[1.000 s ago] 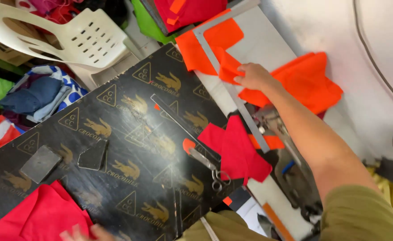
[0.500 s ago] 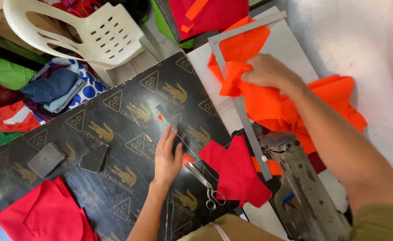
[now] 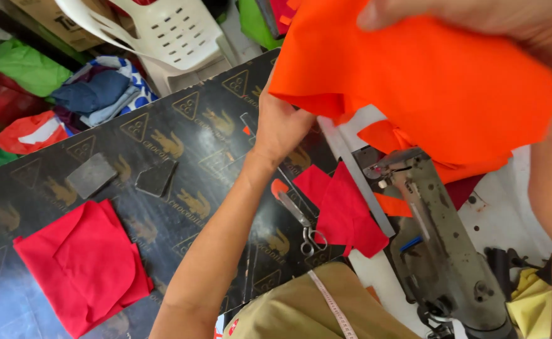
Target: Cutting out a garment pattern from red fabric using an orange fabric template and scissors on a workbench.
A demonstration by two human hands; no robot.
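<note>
Orange cloth [image 3: 426, 81] gripped by both hands, left hand [image 3: 282, 122] and, seemingly, right hand [image 3: 477, 16], above black board [image 3: 163, 144].

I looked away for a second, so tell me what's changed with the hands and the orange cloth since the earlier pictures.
The orange cloth has been lifted off the white table toward the camera. The right hand, which already gripped it, now holds its top edge. The left hand left the black board and took hold of the cloth's lower left edge. The scissors, red cloth pieces and sewing machine stayed put.
</note>
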